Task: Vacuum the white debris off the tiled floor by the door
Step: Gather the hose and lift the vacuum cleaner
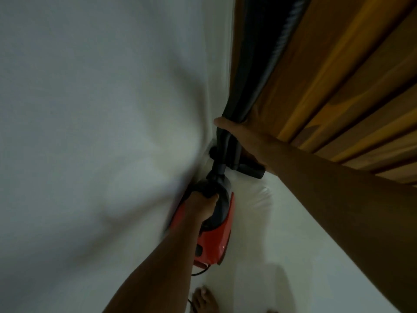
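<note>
Vacuum (214, 233): red handheld body with a black top, low over the pale tiled floor (293, 222). Its cord (198, 273) trails back toward a bare foot (203, 299) at the near edge of the view.

Left hand (203, 204) grips the black handle on top, its fingers (212, 197) curled tight round it, no gap showing.

Just past that, the black neck runs down to the nozzle (246, 168), which sits in the corner where the floor meets the white wall (90, 109) and the door. It looks to be touching the tile, but blur makes this uncertain.

White debris: cannot be made out, white on white and smeared. Probably under or beside the nozzle.

Right hand (239, 132) holds the dark curtain (248, 75) bunched and lifted off the floor. The thumb is hooked across its front, and the other fingers are mostly hidden behind the fabric.

Wooden door (338, 75) stands farthest, just behind the curtain.

Step judged: mid-pass, sucking along the door edge with the curtain held clear.

Next move likely calls for sliding the nozzle along the door base, keeping it flat on the tile and the fabric up, away from the intake. The cord needs slack near the foot.
</note>
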Demonstrator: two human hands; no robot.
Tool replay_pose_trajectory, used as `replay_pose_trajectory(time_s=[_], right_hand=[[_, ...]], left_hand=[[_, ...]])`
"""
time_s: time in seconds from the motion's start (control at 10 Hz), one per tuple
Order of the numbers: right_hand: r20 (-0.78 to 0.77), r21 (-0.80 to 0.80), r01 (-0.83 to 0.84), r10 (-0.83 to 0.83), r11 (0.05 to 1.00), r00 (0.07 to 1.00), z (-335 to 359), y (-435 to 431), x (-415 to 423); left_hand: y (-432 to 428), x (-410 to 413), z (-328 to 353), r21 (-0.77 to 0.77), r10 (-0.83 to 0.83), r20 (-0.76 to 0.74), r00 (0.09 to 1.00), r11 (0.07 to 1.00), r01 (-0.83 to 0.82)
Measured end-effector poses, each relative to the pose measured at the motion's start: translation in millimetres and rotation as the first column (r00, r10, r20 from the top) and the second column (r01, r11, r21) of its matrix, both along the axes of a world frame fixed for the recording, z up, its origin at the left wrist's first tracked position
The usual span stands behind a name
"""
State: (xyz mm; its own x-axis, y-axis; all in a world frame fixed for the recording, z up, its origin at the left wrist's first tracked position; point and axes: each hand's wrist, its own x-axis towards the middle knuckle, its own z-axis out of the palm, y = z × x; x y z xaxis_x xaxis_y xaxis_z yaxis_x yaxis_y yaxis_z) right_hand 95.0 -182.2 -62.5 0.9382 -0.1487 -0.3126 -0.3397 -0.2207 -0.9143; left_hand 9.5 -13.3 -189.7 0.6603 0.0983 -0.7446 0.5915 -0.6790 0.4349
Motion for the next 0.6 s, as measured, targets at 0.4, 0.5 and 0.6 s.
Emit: replay_pose_trajectory(time_s=[0.4, 0.5, 0.6], right_hand=[[-0.037, -0.014, 0.016, -0.016, 1.000, 0.999, -15, 1, 15], [-0.034, -0.075, -0.047, 0.044, 0.996, 0.998, 5, -7, 3], [-0.074, -0.068, -0.047, 0.041, 0.997, 0.996, 36, -28, -28]], left_hand=[[-25, 33, 15, 0.011, -0.185, 0.039, 0.982, 0.983, 0.185], [-22, 33, 41, 0.100, -0.255, 0.075, 0.964, 0.964, 0.247], [-19, 26, 91, 0.164, -0.269, 0.130, 0.954, 0.955, 0.246]])
